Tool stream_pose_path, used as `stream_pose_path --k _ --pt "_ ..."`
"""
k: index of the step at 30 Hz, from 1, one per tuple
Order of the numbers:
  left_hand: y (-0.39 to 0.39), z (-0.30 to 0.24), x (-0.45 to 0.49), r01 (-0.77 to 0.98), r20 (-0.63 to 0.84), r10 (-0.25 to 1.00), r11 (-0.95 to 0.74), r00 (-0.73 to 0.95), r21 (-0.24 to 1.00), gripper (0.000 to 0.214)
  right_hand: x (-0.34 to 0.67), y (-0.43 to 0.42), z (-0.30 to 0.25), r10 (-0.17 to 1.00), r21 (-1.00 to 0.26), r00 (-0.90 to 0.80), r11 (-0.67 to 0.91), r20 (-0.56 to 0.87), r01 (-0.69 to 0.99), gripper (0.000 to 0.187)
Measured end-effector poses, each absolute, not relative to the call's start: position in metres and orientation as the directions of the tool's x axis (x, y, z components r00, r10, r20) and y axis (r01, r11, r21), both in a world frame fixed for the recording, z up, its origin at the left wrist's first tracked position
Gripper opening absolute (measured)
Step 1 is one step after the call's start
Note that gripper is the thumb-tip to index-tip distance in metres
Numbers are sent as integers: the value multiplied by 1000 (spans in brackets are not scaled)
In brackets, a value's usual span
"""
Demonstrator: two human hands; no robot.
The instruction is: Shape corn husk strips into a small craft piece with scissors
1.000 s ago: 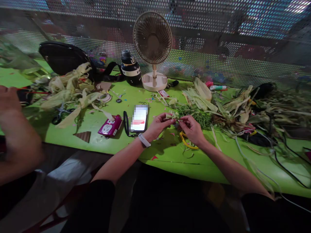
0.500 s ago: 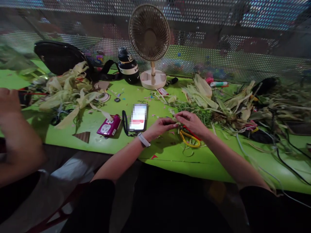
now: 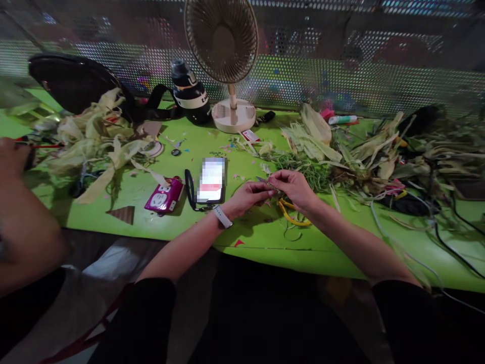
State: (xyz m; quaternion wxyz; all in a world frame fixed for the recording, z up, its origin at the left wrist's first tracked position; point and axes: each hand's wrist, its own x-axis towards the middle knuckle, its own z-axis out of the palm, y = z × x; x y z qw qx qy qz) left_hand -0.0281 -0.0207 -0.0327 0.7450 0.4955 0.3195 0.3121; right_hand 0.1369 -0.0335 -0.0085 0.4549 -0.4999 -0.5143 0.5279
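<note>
My left hand (image 3: 248, 194) and my right hand (image 3: 293, 187) meet over the green table (image 3: 197, 222), both pinched on a small pale husk piece (image 3: 270, 183) held between the fingertips. A white watch sits on my left wrist. Yellow-handled scissors (image 3: 291, 215) lie on the table just under my right hand. A phone (image 3: 211, 186) with a black strap lies left of my left hand.
A pink socket block (image 3: 163, 196) lies left of the phone. A desk fan (image 3: 223, 60), a black bottle (image 3: 187, 93) and a black bag (image 3: 71, 83) stand at the back. Corn husk piles (image 3: 341, 151) cover the right; more husks (image 3: 94, 136) lie left. Another person's arm (image 3: 22, 222) is at far left.
The view has shifted down and right a little. My hands have stayed together on the husk piece, turning it slightly; the right hand now covers more of it.
</note>
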Motion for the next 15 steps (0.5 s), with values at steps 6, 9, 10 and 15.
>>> stream_pose_path --k 6,9,10,15 --pt "-24 -34 -26 -231 -241 778 440 580 868 30 140 -31 2 978 -992 -164 -125 -127 20 44" --pt "-24 -32 -24 -361 -252 827 465 503 808 35 149 -29 9 993 -997 -103 -49 -55 52 47" --pt "-23 -31 -23 -399 -253 849 455 465 796 35 152 -29 9 998 -996 -68 -6 -12 88 46" --pt "-16 -33 -24 -502 -203 918 360 340 786 39 162 -32 0 993 -941 -59 115 102 317 37"
